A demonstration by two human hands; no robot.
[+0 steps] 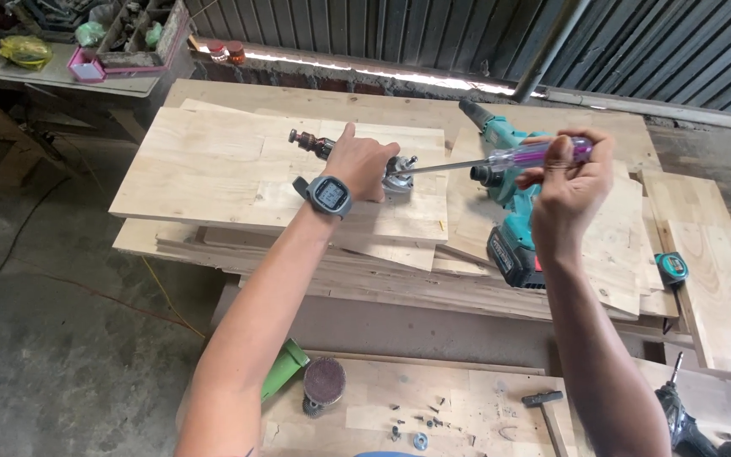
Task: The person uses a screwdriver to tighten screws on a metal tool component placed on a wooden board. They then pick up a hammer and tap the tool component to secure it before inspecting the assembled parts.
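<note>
At the far left, a pink tray (86, 69) is seen on a side bench, beside a wooden compartment box (141, 34) filled with small parts too blurred to tell apart. 2 small red-lidded jars (227, 52) stand on the ledge behind.

A metal motor part (344, 154) lies on the top plywood sheet (213, 169), with its reddish shaft end sticking out to the left. It is gripped by the left hand (361, 162), whose fingers are curled over its middle. A screwdriver (501, 157) with a clear purple handle is pinched in the closed fingers of the right hand (567, 182); its tip is laid against the part's round metal end, just beside the left fingertips. A teal cordless drill (509, 195) lies under the right hand.
</note>
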